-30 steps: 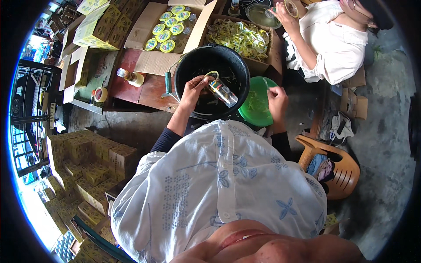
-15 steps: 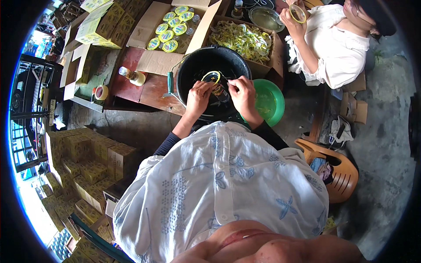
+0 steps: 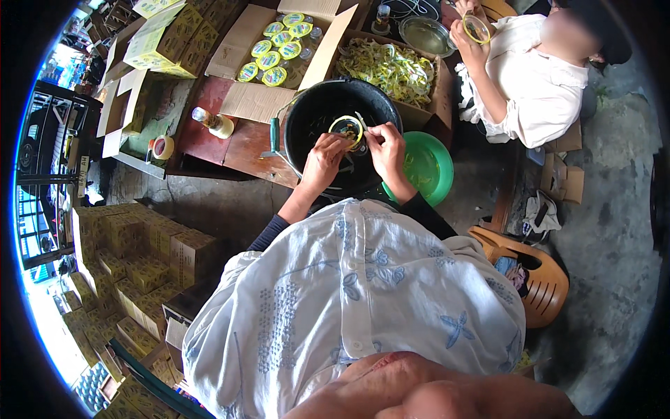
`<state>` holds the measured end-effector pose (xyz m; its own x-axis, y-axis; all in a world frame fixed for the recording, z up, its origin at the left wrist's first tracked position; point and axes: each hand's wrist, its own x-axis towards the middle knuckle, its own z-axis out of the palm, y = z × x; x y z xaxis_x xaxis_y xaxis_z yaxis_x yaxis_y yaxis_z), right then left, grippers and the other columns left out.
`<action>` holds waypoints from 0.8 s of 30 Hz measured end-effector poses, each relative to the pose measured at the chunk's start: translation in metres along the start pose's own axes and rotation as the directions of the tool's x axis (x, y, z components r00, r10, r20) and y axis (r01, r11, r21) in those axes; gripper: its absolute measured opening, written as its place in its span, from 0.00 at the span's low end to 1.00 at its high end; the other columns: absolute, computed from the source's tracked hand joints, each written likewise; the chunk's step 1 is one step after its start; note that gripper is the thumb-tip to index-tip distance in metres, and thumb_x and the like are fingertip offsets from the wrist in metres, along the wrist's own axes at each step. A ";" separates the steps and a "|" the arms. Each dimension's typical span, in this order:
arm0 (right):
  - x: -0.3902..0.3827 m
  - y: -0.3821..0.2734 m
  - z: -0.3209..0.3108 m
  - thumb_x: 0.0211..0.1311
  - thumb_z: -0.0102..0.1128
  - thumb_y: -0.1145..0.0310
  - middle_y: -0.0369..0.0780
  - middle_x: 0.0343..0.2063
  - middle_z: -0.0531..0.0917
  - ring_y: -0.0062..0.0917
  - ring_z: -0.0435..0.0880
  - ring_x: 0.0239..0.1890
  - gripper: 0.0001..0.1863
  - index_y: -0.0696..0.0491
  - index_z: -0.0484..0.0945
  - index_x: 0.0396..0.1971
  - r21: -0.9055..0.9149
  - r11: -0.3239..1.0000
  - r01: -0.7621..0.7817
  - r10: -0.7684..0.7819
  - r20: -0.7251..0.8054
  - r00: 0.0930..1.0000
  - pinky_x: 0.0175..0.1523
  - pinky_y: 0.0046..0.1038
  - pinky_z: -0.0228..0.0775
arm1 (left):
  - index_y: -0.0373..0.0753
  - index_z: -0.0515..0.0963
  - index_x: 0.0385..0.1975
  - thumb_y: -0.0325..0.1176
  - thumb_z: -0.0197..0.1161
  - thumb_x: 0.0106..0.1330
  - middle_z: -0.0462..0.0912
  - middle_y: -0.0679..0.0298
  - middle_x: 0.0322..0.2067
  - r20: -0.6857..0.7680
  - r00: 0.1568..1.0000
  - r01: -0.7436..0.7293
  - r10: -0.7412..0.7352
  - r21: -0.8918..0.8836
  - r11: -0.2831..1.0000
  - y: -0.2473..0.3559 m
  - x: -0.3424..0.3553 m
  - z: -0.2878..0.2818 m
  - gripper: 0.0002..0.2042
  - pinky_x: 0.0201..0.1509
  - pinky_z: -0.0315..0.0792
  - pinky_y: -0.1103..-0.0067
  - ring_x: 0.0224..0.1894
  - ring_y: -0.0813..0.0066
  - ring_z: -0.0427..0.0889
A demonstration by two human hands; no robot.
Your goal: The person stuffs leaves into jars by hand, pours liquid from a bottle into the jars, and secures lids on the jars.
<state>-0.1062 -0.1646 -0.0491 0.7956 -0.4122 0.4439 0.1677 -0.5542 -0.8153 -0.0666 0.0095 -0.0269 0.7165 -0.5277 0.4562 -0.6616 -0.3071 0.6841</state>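
Note:
My left hand (image 3: 322, 162) is closed on a clear plastic cup (image 3: 346, 144) with a yellow rim, tilted so that its dark round top faces up. My right hand (image 3: 388, 153) pinches at the far right side of that rim. A thin pale strip (image 3: 360, 119) sticks up by its fingertips; what joins it to the cup is too small to tell. Both hands are over a black bucket (image 3: 296, 115) with a green-gripped wire handle. Pale scraps lie inside the bucket.
An open carton (image 3: 241, 52) holds several yellow-lidded cups. Beside it, another carton (image 3: 441, 87) is heaped with yellow-white strips (image 3: 384, 66). A green basin (image 3: 436, 167) stands right of the bucket. A co-worker (image 3: 523, 77) holds a cup. Stacked cartons (image 3: 139, 251) fill the left.
The cup has tipped so its top now faces up toward me, its side hidden more. A pale strip now shows at my right fingertips. Both hands stay over the bucket.

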 end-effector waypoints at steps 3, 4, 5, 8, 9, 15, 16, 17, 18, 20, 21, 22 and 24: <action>-0.001 -0.005 -0.007 0.54 0.68 0.80 0.39 0.25 0.78 0.26 0.81 0.23 0.06 0.57 0.79 0.28 0.050 0.999 -0.008 0.010 -0.028 1.000 0.29 0.28 0.71 | 0.37 0.83 0.38 0.19 0.66 0.54 0.82 0.59 0.39 -0.027 1.000 -0.014 0.014 0.034 0.999 0.005 0.003 -0.002 0.11 0.49 0.77 0.69 0.43 0.57 0.80; 0.000 -0.006 -0.010 0.54 0.68 0.80 0.39 0.25 0.78 0.25 0.80 0.23 0.06 0.57 0.79 0.29 0.097 0.995 -0.020 0.024 -0.049 0.999 0.29 0.27 0.70 | 0.37 0.83 0.38 0.19 0.66 0.54 0.82 0.59 0.39 -0.028 0.999 -0.017 0.018 0.033 0.999 0.003 0.004 -0.001 0.11 0.49 0.77 0.69 0.43 0.57 0.80; 0.003 -0.007 -0.015 0.55 0.68 0.80 0.38 0.25 0.77 0.22 0.79 0.23 0.05 0.57 0.79 0.29 0.087 0.996 0.026 -0.019 -0.084 0.996 0.28 0.25 0.69 | 0.37 0.83 0.37 0.19 0.66 0.54 0.82 0.59 0.38 -0.041 0.999 0.011 -0.009 0.030 1.000 0.000 0.004 0.000 0.11 0.48 0.76 0.69 0.43 0.56 0.80; 0.009 0.001 -0.035 0.54 0.69 0.80 0.39 0.25 0.78 0.24 0.80 0.24 0.07 0.56 0.79 0.30 0.011 0.998 0.055 -0.051 -0.210 0.976 0.32 0.27 0.70 | 0.37 0.84 0.38 0.22 0.66 0.57 0.82 0.57 0.33 -0.064 0.993 0.099 -0.098 0.013 0.995 -0.006 0.002 0.000 0.09 0.46 0.75 0.68 0.39 0.56 0.80; 0.010 0.011 -0.041 0.53 0.69 0.80 0.40 0.25 0.78 0.25 0.80 0.26 0.07 0.56 0.79 0.30 -0.016 0.999 0.050 -0.052 -0.256 0.965 0.34 0.28 0.71 | 0.36 0.83 0.38 0.23 0.66 0.58 0.82 0.56 0.32 -0.038 0.984 0.175 -0.175 0.013 0.984 -0.006 0.001 -0.002 0.08 0.46 0.75 0.69 0.38 0.55 0.81; -0.040 0.099 -0.076 0.54 0.66 0.78 0.43 0.30 0.81 0.35 0.83 0.31 0.05 0.56 0.80 0.31 -0.192 0.948 -0.252 0.212 -0.210 0.955 0.38 0.33 0.73 | 0.34 0.82 0.39 0.30 0.67 0.64 0.87 0.55 0.33 0.014 0.899 0.434 -0.438 -0.167 0.885 -0.003 0.010 -0.006 0.08 0.40 0.77 0.77 0.34 0.68 0.87; -0.056 0.118 -0.080 0.54 0.64 0.76 0.44 0.31 0.82 0.39 0.83 0.33 0.04 0.56 0.80 0.31 -0.313 0.902 -0.298 0.262 -0.153 0.953 0.40 0.36 0.74 | 0.34 0.82 0.40 0.30 0.67 0.64 0.87 0.56 0.32 0.046 0.896 0.442 -0.441 -0.169 0.881 -0.002 0.013 -0.007 0.08 0.40 0.77 0.78 0.33 0.71 0.86; -0.071 0.134 -0.081 0.54 0.64 0.76 0.44 0.31 0.82 0.39 0.83 0.33 0.04 0.56 0.80 0.31 -0.311 0.905 -0.292 0.255 -0.154 0.955 0.40 0.36 0.74 | 0.34 0.82 0.40 0.30 0.67 0.64 0.87 0.57 0.31 0.073 0.893 0.450 -0.444 -0.172 0.876 -0.002 0.016 -0.008 0.08 0.39 0.76 0.79 0.32 0.73 0.86; -0.085 0.148 -0.082 0.54 0.63 0.74 0.44 0.32 0.82 0.42 0.83 0.35 0.05 0.56 0.80 0.31 -0.573 0.780 -0.251 0.272 -0.050 0.961 0.42 0.38 0.74 | 0.34 0.82 0.40 0.30 0.67 0.64 0.87 0.57 0.31 0.065 0.896 0.443 -0.439 -0.173 0.879 -0.003 0.018 -0.007 0.08 0.39 0.76 0.79 0.32 0.73 0.86; -0.106 0.160 -0.084 0.55 0.63 0.71 0.45 0.32 0.83 0.45 0.83 0.36 0.06 0.55 0.80 0.32 -0.784 0.601 -0.155 0.311 0.050 0.949 0.43 0.40 0.74 | 0.33 0.81 0.41 0.29 0.67 0.64 0.86 0.58 0.30 0.061 0.920 0.389 -0.387 -0.248 0.887 -0.006 0.018 -0.005 0.08 0.38 0.76 0.80 0.32 0.77 0.84; -0.111 0.157 -0.086 0.54 0.62 0.70 0.45 0.31 0.83 0.44 0.83 0.36 0.07 0.55 0.81 0.31 -0.773 0.615 -0.158 0.326 0.066 0.943 0.43 0.41 0.74 | 0.33 0.81 0.41 0.29 0.67 0.64 0.86 0.58 0.30 0.054 0.921 0.387 -0.386 -0.249 0.888 -0.006 0.018 -0.005 0.08 0.38 0.76 0.80 0.32 0.77 0.84; -0.112 0.156 -0.087 0.54 0.62 0.68 0.45 0.31 0.83 0.43 0.83 0.36 0.08 0.55 0.81 0.31 -0.761 0.629 -0.162 0.342 0.083 0.936 0.43 0.41 0.74 | 0.33 0.82 0.40 0.28 0.67 0.64 0.86 0.59 0.30 0.074 0.914 0.404 -0.398 -0.244 0.882 -0.005 0.019 -0.005 0.08 0.38 0.76 0.80 0.31 0.77 0.84; -0.105 0.146 -0.089 0.53 0.63 0.69 0.45 0.30 0.83 0.43 0.84 0.34 0.06 0.55 0.81 0.30 -0.697 0.671 -0.253 0.361 0.010 0.932 0.42 0.41 0.75 | 0.33 0.82 0.40 0.27 0.67 0.63 0.86 0.60 0.30 0.087 0.906 0.422 -0.414 -0.236 0.875 -0.002 0.021 -0.007 0.08 0.38 0.76 0.80 0.31 0.77 0.83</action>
<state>-0.2166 -0.2663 -0.1816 0.8081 -0.5775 0.1160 -0.4941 -0.7718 -0.4002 -0.0489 0.0042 -0.0150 0.9040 -0.4197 0.0808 -0.2241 -0.3045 0.9258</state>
